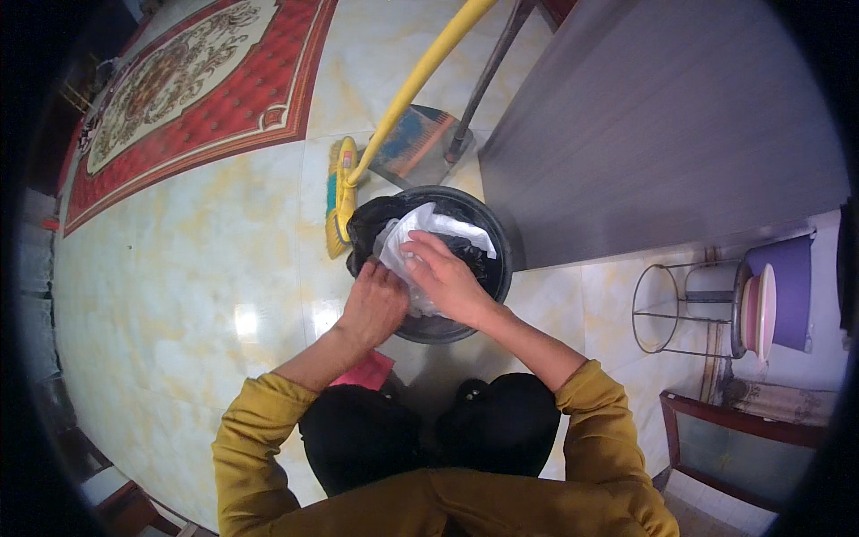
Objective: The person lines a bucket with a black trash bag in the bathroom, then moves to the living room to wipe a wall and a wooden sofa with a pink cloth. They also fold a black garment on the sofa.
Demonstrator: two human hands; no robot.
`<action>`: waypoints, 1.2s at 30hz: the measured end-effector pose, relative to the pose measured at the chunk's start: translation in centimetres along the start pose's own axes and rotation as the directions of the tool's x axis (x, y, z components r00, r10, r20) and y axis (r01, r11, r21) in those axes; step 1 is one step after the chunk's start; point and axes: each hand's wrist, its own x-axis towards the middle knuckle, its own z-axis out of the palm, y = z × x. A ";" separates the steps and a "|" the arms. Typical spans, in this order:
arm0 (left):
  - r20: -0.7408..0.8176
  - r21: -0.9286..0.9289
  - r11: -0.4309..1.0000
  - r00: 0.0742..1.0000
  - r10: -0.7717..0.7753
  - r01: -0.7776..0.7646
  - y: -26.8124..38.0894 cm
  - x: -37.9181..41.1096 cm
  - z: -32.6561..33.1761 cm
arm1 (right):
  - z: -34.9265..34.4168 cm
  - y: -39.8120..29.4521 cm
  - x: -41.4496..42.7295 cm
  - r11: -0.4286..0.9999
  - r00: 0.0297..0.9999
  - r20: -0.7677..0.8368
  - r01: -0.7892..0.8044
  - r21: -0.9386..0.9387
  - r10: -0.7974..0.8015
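Note:
Before me stands a round black bucket (504, 268) lined with a black plastic bag (370, 216). A crumpled white, partly see-through plastic bag (402, 245) lies in its mouth, with a white strip (466, 231) beside it that may be paper or plastic. My left hand (377, 299) is at the bucket's left rim, its curled fingers pinching the edge of the white bag. Over the bucket, my right hand (446, 272) rests its fingers against the white bag; whether they grip it is hidden.
Behind the bucket stand a yellow broom (345, 194) and a long-handled dustpan (416, 144). A dark wooden panel (644, 134) rises at the right. Farther right is a metal rack (654, 309) by a purple container (782, 288). A red patterned rug (268, 101) lies at upper left. Something pink (366, 372) shows by my left knee.

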 end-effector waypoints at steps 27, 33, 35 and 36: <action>-0.398 -0.493 0.869 0.897 -0.192 -0.033 1.5 5.5 0.8 | -4.7 7.4 1.6 0.982 0.984 0.069 -0.169 0.088 0.164; -0.346 -0.380 0.924 0.922 -0.173 0.031 0.1 5.3 3.0 | -6.0 4.9 0.5 0.944 0.976 -0.178 -0.175 -0.279 0.129; -0.352 -0.356 0.933 0.919 -0.176 0.042 0.0 5.3 2.7 | -5.1 4.4 0.0 0.690 0.980 -0.094 -0.192 -0.698 0.177; -0.314 -0.328 0.944 0.940 -0.133 0.024 0.1 5.3 2.6 | -4.1 4.8 0.0 0.603 0.970 -0.051 -0.188 -0.776 0.236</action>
